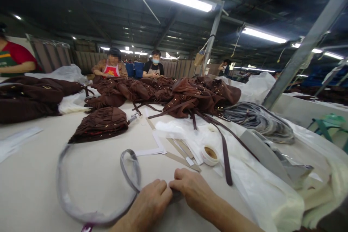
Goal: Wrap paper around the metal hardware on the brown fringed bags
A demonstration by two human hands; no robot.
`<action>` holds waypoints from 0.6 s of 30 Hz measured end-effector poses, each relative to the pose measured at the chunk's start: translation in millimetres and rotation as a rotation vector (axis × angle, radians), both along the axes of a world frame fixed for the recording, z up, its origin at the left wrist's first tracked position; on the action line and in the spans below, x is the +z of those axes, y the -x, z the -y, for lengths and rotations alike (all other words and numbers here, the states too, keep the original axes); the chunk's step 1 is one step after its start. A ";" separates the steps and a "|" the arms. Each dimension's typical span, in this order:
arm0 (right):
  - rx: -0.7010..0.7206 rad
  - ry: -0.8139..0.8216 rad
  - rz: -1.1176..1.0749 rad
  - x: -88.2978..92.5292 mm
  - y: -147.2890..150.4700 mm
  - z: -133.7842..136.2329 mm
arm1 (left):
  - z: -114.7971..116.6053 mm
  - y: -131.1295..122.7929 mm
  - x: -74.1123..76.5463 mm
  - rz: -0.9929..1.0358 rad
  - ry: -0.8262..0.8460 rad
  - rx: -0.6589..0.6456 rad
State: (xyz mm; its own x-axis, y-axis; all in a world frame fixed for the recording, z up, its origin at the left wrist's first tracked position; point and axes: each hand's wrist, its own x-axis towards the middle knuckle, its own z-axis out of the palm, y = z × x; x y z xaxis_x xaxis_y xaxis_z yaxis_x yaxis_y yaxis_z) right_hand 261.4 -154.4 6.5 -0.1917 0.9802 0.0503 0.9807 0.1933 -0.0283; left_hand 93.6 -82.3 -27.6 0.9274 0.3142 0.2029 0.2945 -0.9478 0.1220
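Observation:
A long bag strap in greyish plastic wrapping curves over the table from a dark brown gathered bag. It forms a small loop and runs under my left hand, whose fingers are closed on it. Close beside, my right hand pinches what looks like the end of the same wrapped strap; the fingers hide most of that part. My fingertips nearly meet. A purple tag shows at the bottom edge, by the strap.
Brown bags are heaped across the back, their straps trailing forward. A tape roll, card strips, a grey tape dispenser and bundled wrapped straps lie to the right, over white plastic sheeting. People sit across the table.

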 end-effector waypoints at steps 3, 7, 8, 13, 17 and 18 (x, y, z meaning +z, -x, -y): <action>0.057 -0.006 0.025 -1.6 -3.3 -2.8 | -0.1 -2.3 -4.2 0.026 0.086 0.091; -0.008 -0.012 -0.167 -3.4 -8.8 -3.1 | 1.7 -6.8 -8.2 0.043 0.067 0.054; -0.059 -0.017 -0.226 -3.2 -10.0 -2.9 | 2.1 -7.3 -9.6 0.053 0.050 0.046; -0.300 0.034 -0.313 0.8 -10.6 -5.3 | 0.6 -3.3 -16.7 0.128 -0.008 0.022; -0.079 0.110 -0.409 2.3 -13.0 -11.1 | 0.3 -3.3 -17.9 0.194 0.030 -0.042; -0.044 0.116 -0.438 1.8 -16.1 -12.1 | 1.6 -6.0 -18.0 0.195 0.054 -0.057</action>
